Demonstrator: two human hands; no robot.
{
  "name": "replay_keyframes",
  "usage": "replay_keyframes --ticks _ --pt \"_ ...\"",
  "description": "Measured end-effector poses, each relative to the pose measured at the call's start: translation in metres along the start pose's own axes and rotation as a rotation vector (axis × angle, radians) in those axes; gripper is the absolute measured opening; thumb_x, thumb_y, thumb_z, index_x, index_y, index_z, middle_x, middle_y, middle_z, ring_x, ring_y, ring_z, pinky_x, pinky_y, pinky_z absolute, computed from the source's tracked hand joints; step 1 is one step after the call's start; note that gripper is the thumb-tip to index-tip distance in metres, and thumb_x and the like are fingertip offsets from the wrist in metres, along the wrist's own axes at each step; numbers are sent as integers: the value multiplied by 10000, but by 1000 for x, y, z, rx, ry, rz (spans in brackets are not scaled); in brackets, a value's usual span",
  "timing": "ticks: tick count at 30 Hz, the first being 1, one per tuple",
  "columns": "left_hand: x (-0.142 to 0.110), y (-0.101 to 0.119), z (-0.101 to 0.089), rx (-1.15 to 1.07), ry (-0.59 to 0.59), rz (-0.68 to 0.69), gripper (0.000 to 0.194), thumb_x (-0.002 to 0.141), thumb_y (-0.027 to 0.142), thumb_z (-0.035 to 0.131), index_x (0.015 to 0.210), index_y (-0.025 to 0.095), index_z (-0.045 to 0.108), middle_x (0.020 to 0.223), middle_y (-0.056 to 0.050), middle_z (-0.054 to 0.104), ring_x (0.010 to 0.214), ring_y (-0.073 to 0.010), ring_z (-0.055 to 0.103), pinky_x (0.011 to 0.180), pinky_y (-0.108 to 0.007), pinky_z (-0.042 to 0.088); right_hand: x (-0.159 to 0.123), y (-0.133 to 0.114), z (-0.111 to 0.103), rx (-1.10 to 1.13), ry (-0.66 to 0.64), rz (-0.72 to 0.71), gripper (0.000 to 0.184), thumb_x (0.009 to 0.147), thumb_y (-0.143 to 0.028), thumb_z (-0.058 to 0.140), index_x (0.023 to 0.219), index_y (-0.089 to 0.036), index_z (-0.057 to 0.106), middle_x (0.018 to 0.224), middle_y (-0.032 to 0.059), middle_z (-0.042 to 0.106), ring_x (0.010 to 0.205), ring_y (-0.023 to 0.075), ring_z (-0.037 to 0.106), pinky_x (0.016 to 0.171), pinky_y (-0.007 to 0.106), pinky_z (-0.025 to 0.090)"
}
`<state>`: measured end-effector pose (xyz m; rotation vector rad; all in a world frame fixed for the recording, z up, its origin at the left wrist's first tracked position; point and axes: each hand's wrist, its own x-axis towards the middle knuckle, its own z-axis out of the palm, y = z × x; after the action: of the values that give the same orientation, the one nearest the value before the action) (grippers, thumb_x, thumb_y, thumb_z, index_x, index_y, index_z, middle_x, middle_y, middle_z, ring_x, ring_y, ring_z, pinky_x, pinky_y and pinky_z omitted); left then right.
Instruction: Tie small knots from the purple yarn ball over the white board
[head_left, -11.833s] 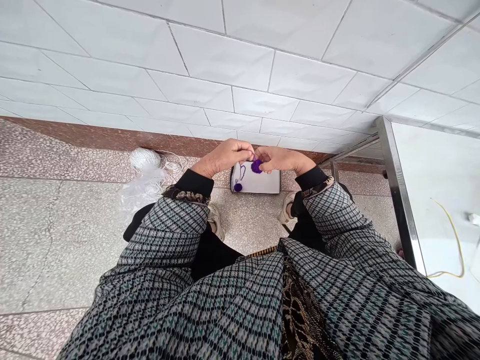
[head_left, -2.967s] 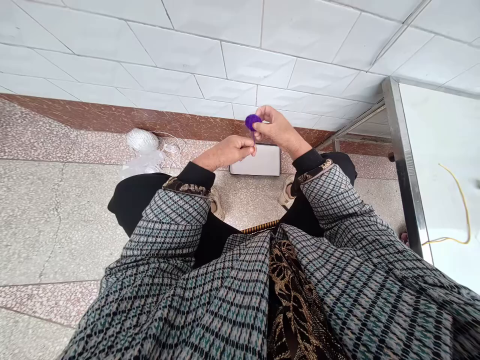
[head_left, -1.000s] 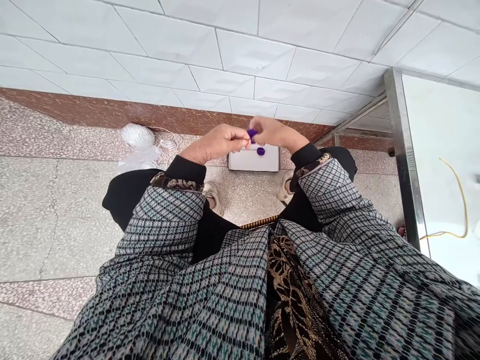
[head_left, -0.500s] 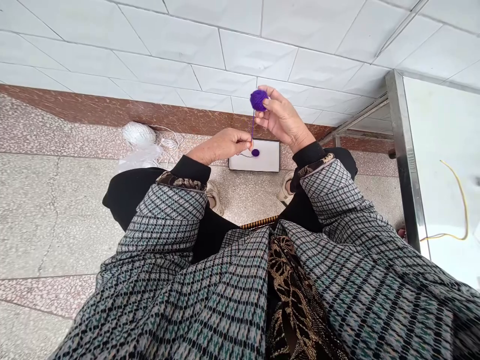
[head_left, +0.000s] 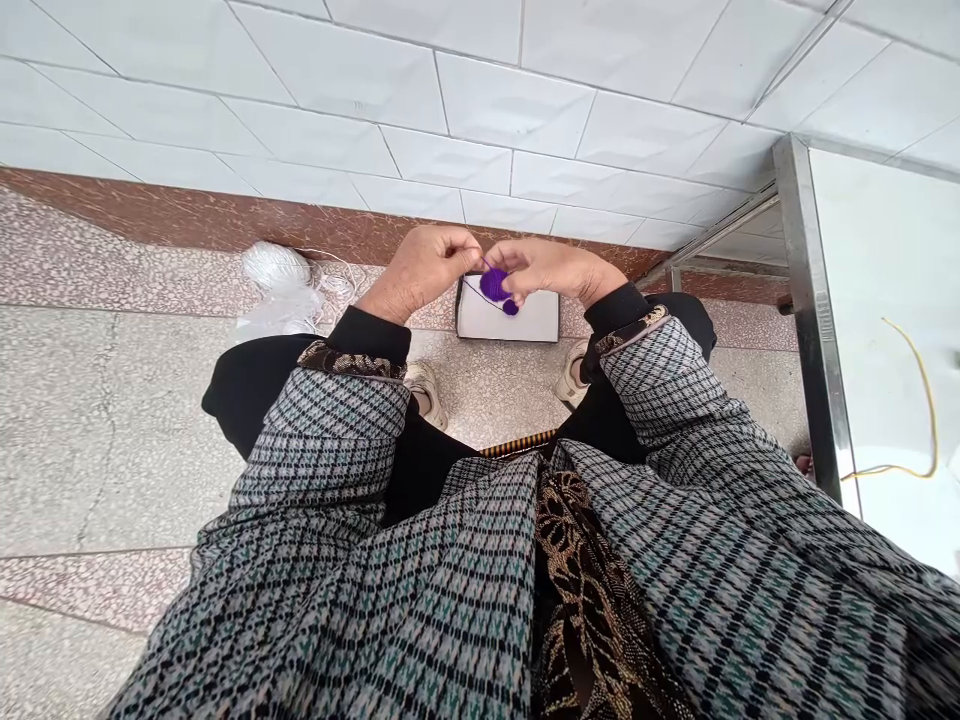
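Observation:
Between the fingers of my right hand (head_left: pixel 551 270) is a ball of purple yarn (head_left: pixel 493 285), gripped from its right side. My left hand (head_left: pixel 427 268), just left of it, pinches the purple strand (head_left: pixel 487 262) near the ball. A second length of the strand slants from below my left fingers down to a smaller purple ball (head_left: pixel 511 307). That smaller ball lies in a shallow white box (head_left: pixel 499 325) with dark edges, on the floor between my feet. Both hands are above this box, and they hide part of its far side.
On the floor to the left lies a ball of white yarn (head_left: pixel 275 265) with loose white cord and a clear plastic bag (head_left: pixel 281 308). A metal-framed white table (head_left: pixel 885 270) stands at right, a yellow cord (head_left: pixel 928 410) on it. The tiled wall (head_left: pixel 525 110) rises ahead.
My right hand has come down and slightly left with the purple ball, turning over it. My left hand has moved up and left, still pinching the strand. The hands are closer together.

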<state>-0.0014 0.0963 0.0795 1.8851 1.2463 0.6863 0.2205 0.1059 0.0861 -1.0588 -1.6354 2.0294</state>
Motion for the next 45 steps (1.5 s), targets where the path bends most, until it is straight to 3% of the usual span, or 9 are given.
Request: replay_keyframes --ticks 4,10,15,20,25,31,38,41,45 --pt "4 -6 4 4 44 -33 177 892 248 559 775 181 674 703 -10 616 768 -168 543 793 -305 467 0 -11 -2 357 177 -204 365 860 -215 853 1084 -199 566 882 -25 658 710 90 626 703 204 581" --pt "-4 4 11 -21 -331 108 214 877 340 640 754 179 711 677 6 624 696 -144 561 745 -285 453 13 -6 -3 262 552 -132 237 944 -122 728 998 -217 518 824 -34 617 665 93 602 654 189 560" --pt "-5 9 2 -17 -168 60 192 879 288 627 801 159 746 733 -17 687 737 -156 603 761 -292 486 13 11 -3 -102 249 42 333 783 6 792 927 -196 571 742 -45 631 591 99 567 542 197 489" --pt "-1 3 0 -25 -15 -7 159 874 224 594 763 182 700 675 -14 635 751 -171 579 768 -299 494 4 7 -2 -18 -32 -43 326 786 -73 841 973 -182 597 829 -35 670 637 86 613 609 198 532" --pt "4 -5 9 -34 -10 -33 184 910 214 559 779 181 683 689 -9 604 737 -166 549 765 -309 474 4 -2 -7 314 153 -274 409 862 -259 862 1079 -210 519 935 -16 657 693 84 620 702 225 580" --pt "-1 2 15 -46 -368 80 185 886 304 634 798 177 735 707 -5 650 687 -142 567 726 -282 442 18 5 -11 176 455 -221 340 939 -250 798 1022 -246 469 862 -38 588 699 101 599 666 204 547" --pt "-3 3 2 -24 -151 54 193 879 301 622 795 165 730 684 -6 627 679 -147 532 705 -288 420 9 7 0 -284 115 126 374 726 41 783 952 -187 592 822 -15 654 636 120 596 561 221 504" --pt "0 -2 -1 -14 -59 17 176 887 272 611 765 178 697 658 -4 595 701 -159 529 722 -297 432 -1 -4 3 -139 3 58 349 743 19 786 965 -176 599 869 -13 668 640 103 607 591 214 529" --pt "2 -5 3 6 -61 -6 205 913 263 584 739 182 656 662 1 566 691 -153 525 739 -303 442 -3 -14 3 285 174 -170 244 918 -142 747 1056 -189 551 856 -32 633 656 91 601 681 223 561"
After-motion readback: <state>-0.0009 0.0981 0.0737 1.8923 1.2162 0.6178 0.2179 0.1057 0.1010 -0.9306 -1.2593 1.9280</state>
